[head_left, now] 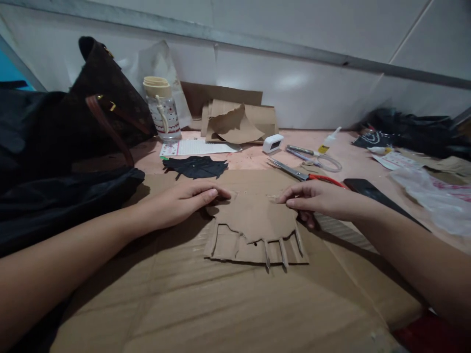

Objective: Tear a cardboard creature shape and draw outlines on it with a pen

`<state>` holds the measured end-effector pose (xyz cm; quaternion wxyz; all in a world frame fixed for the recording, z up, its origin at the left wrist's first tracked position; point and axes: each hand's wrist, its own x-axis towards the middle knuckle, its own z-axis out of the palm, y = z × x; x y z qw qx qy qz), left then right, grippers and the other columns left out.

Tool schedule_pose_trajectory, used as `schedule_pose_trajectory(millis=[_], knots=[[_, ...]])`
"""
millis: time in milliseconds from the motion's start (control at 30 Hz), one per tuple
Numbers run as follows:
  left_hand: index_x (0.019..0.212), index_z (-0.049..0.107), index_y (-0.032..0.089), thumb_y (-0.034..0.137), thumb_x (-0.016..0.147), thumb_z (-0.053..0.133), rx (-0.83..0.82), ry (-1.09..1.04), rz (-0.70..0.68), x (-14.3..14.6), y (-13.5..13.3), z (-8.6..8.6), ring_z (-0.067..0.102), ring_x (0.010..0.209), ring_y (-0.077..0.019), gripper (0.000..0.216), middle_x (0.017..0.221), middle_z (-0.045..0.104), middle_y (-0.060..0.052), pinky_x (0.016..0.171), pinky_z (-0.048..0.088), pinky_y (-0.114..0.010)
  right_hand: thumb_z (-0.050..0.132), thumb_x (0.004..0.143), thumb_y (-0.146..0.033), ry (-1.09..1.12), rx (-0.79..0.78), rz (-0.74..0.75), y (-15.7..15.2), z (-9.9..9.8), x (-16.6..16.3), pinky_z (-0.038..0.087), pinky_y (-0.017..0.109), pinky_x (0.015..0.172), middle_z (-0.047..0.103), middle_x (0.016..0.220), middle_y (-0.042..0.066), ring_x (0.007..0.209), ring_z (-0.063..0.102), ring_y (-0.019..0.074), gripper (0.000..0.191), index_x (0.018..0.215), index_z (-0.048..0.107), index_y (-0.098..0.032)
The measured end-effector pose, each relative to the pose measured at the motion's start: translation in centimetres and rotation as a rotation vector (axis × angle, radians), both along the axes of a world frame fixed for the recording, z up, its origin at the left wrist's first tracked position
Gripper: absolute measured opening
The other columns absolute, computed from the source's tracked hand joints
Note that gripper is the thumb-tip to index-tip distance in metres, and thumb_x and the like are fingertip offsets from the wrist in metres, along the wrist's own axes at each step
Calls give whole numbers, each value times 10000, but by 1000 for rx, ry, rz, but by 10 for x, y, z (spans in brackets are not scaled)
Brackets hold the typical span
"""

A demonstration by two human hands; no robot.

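A brown cardboard cutout (257, 215) with a jagged lower edge and several thin prongs lies in front of me. Beneath it is a second flat cardboard piece (228, 242), and two prong tips reach past its near edge. My left hand (195, 196) is closed at the cutout's upper left edge, thumb against the fingers. At the upper right edge, my right hand (314, 198) pinches the cutout between thumb and forefinger, its other fingers curled below. Both rest over a large cardboard sheet (184, 304). Just beyond lies a black cutout (196, 166) of similar jagged shape.
Red-handled scissors (294, 171) and a dark phone (379, 198) lie by my right hand. Farther back are a glue bottle (330, 141), a white device (273, 143), cardboard scraps (239, 120) and a water bottle (162, 110). A brown bag (110, 93) stands left.
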<state>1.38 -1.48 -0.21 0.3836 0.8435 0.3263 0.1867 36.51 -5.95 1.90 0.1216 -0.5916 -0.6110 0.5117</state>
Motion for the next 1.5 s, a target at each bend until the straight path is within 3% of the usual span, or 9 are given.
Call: schedule_pose_trajectory(millis=[233, 533, 700, 800, 1000, 1300, 1500], knots=[[1254, 711, 284, 536, 963, 602, 298, 126, -144, 7, -3, -1, 597, 1258, -286, 399, 1365, 649, -82, 1105, 465, -457, 704, 901, -487, 21, 118, -24, 2, 5, -6, 510, 232, 440, 637, 649, -16, 487, 615, 121, 296, 968, 696, -199], [1277, 700, 320, 532, 951, 625, 364, 166, -137, 8, -7, -8, 577, 1248, -296, 397, 1359, 601, -79, 1076, 483, -455, 757, 864, -462, 17, 63, 55, 3, 6, 4, 534, 217, 471, 699, 750, -7, 554, 659, 124, 328, 1055, 654, -216], [1260, 711, 301, 528, 1006, 518, 325, 122, -117, 8, -5, -6, 579, 1271, -287, 391, 1361, 634, -70, 1120, 452, -457, 775, 855, -381, -18, 34, 50, -3, 11, -7, 529, 202, 474, 689, 732, -23, 539, 644, 106, 315, 1067, 622, -206], [1260, 708, 285, 515, 1051, 406, 206, 84, -63, 6, -2, -2, 584, 1298, -265, 434, 1376, 668, -55, 1169, 414, -449, 787, 843, -388, -12, 24, 36, -3, 9, -8, 505, 206, 448, 662, 688, -39, 502, 631, 108, 337, 1074, 620, -208], [1279, 686, 244, 511, 1045, 426, -18, 1, 6, 3, 4, -3, 631, 1280, -246, 440, 1367, 697, -73, 1067, 523, -397, 801, 830, -428, 7, -4, 50, 5, 2, 5, 489, 216, 435, 644, 663, -37, 512, 641, 127, 357, 1067, 635, -218], [1274, 678, 245, 386, 1003, 494, 35, 63, -22, 5, 4, 2, 614, 1286, -223, 356, 1364, 689, -55, 1151, 440, -415, 848, 757, -440, 9, -37, 34, 3, 8, 3, 466, 222, 410, 644, 651, -26, 506, 622, 136, 415, 1026, 634, -207], [1336, 643, 265, 467, 926, 649, 101, 132, -49, 4, 2, 4, 586, 1310, -252, 457, 1413, 651, -63, 1153, 432, -427, 830, 782, -434, 4, -22, 39, 3, 9, 2, 475, 218, 422, 646, 695, -26, 559, 645, 139, 379, 1016, 625, -218]])
